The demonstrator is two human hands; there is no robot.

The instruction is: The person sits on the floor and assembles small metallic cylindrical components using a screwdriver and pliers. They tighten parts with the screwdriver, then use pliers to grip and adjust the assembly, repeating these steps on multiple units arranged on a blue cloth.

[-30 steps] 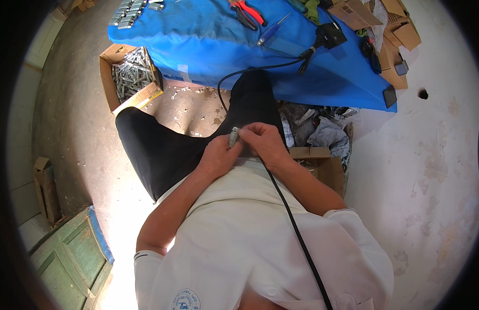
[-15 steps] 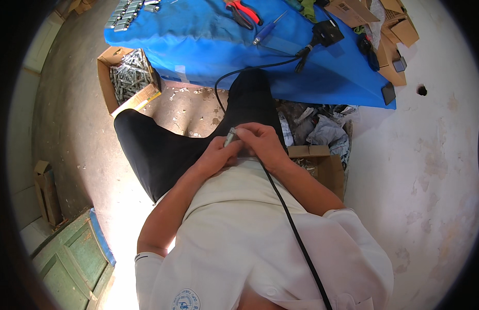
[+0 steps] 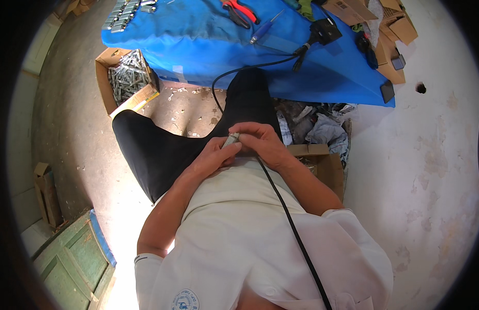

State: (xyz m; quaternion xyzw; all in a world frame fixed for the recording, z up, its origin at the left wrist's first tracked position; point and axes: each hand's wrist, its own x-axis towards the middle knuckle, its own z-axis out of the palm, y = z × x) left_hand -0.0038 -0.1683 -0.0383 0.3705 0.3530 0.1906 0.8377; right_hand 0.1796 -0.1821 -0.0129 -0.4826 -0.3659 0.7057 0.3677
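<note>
Hands barely shifted; both hands' grip [image 3: 242, 147] pinches small grey part [image 3: 230, 139], seemingly pointing up-left.

Ahead of you a blue sheet [image 3: 208, 46] covers the work surface. On it lie red-handled pliers [image 3: 240, 11], a blue-handled screwdriver [image 3: 268, 27], a row of small metal parts [image 3: 124, 11], a black plug block [image 3: 324, 30] and brown cardboard boxes [image 3: 389, 26]. Below it, the concrete floor [image 3: 69, 129] carries an open cardboard box of metal pieces [image 3: 124, 77] and crumpled rags [image 3: 317, 124].
</note>
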